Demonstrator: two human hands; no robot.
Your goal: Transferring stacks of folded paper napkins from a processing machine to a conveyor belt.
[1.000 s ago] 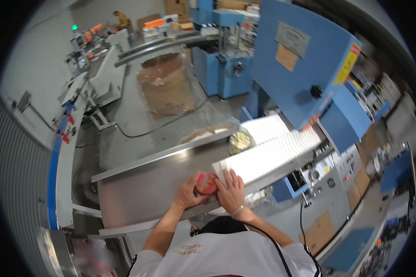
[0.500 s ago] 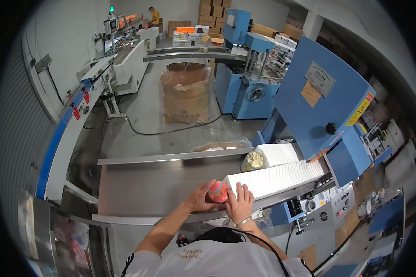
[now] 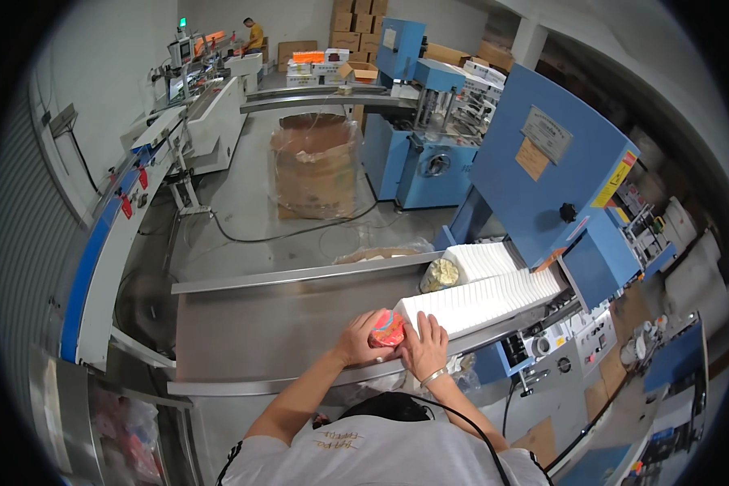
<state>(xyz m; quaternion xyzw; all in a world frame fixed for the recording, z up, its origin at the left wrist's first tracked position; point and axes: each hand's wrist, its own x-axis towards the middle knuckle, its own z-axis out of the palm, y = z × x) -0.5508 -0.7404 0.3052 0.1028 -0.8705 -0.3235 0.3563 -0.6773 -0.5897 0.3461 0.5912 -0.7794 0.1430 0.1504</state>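
Note:
My left hand is curled around a round red thing with a blue and yellow pattern, at the near end of a long row of white pieces packed side by side. Its exact kind does not show. My right hand lies with fingers stretched along the near side of that row's end, its thumb close to the red thing. A round container with a pale yellow patterned surface stands against the end of a second white row behind. Both rows lie on a metal trough.
A tall blue machine rises at the trough's right end. Beyond the trough stands a big carton lined with clear plastic. A conveyor runs along the left. Far back, a person in yellow is beside another machine.
The view has shifted a little. The red thing now sits closer against the end of the front white row, both hands still around it.

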